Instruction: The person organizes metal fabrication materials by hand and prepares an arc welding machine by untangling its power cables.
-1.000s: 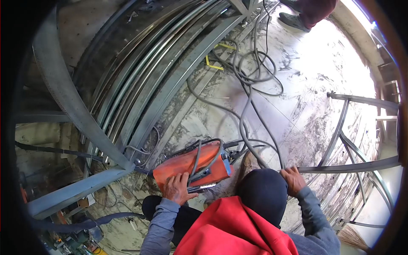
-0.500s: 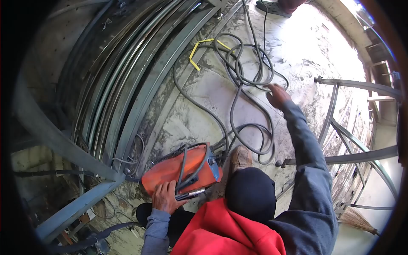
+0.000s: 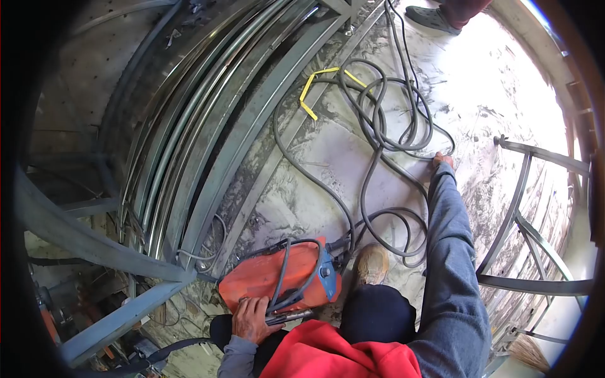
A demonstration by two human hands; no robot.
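My right hand (image 3: 443, 160) is reached far forward over the floor, its fingers closed at the outer loop of a dark cable (image 3: 382, 140). The cable lies in tangled loops and runs back to an orange machine (image 3: 261, 274). At the machine's near side is my left hand (image 3: 251, 320), its fingers curled against the casing. A dark handle with a silvery end (image 3: 291, 317) sticks out between thumb and fingers. More cable is looped over the machine's top. The palm side of each hand is hidden.
Long metal bars (image 3: 214, 145) are stacked at left, beside a grey steel frame (image 3: 126, 318). A curved metal frame (image 3: 535, 286) stands at right. A yellow angular strip (image 3: 307, 94) lies by the cable. Another person's shoe (image 3: 433, 19) is at the top. A broom (image 3: 528, 353) lies lower right.
My right hand has come down onto the cable, and its fingers have closed. My left hand stays at the orange machine. The view has shifted, moving the scene down and right.
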